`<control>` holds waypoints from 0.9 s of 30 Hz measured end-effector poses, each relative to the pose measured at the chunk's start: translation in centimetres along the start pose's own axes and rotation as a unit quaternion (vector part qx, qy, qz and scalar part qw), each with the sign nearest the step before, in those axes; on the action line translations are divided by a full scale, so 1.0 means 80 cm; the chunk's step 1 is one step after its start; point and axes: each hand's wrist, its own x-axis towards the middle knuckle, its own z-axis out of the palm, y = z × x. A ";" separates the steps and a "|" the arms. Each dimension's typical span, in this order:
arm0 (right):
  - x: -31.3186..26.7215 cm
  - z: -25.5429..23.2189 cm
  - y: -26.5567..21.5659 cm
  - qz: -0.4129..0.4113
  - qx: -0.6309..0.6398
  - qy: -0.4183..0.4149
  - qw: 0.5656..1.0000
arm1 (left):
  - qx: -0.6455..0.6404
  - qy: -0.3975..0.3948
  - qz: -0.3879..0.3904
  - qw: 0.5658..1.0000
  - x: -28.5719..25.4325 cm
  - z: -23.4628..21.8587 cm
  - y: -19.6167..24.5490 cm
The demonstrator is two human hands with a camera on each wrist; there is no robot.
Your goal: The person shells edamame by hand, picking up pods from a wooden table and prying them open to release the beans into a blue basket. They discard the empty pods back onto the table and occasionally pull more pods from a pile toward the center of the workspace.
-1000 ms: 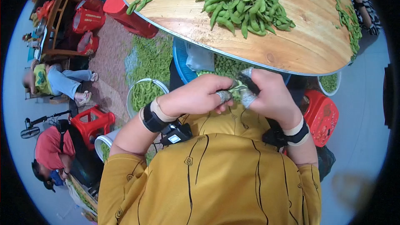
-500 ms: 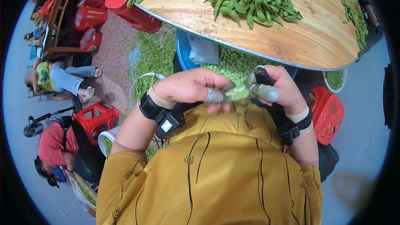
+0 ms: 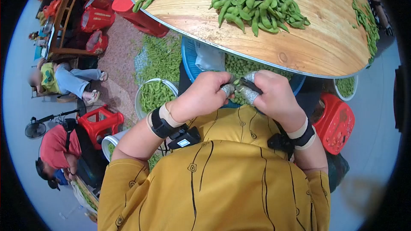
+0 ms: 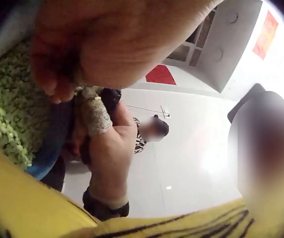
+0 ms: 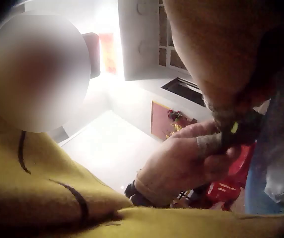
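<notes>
Over a blue basin [image 3: 187, 57] of shelled green beans [image 3: 244, 65], both hands meet at the fingertips. My left hand [image 3: 201, 94] has tape round its thumb and pinches a small green soybean pod [image 3: 237, 82], mostly hidden by the fingers. From the other side my right hand [image 3: 276, 96], with grey tape and a dark covering on its digits, grips at the same pod. In the right wrist view a bit of green pod [image 5: 234, 127] shows between the fingers. The left wrist view shows the beans [image 4: 13, 104] below the hands.
A wooden table [image 3: 171, 4] overhangs the basin, bearing a heap of soybean pods [image 3: 261, 6]. A white bucket of pods [image 3: 155, 98] stands at left, near pods spread on the floor [image 3: 160, 60]. A red stool [image 3: 336, 122] is at right. Two people sit at left.
Half a second ago the hands were farther apart, with blurred light green between them. Now they have come back together on a small pod, most of it hidden.
</notes>
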 end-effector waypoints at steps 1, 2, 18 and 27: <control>-0.001 0.000 0.002 -0.001 0.001 0.000 1.000 | 0.000 0.001 -0.001 1.000 -0.001 0.002 0.000; -0.003 0.000 0.004 0.006 -0.003 0.011 1.000 | 0.047 0.025 0.051 0.997 -0.001 0.005 -0.001; -0.007 0.006 -0.006 -0.009 -0.086 0.042 0.995 | 0.145 0.084 0.213 0.963 0.012 0.019 -0.010; 0.046 -0.022 -0.035 0.011 -0.115 0.077 0.990 | 0.405 0.160 -0.170 0.884 -0.071 -0.072 -0.110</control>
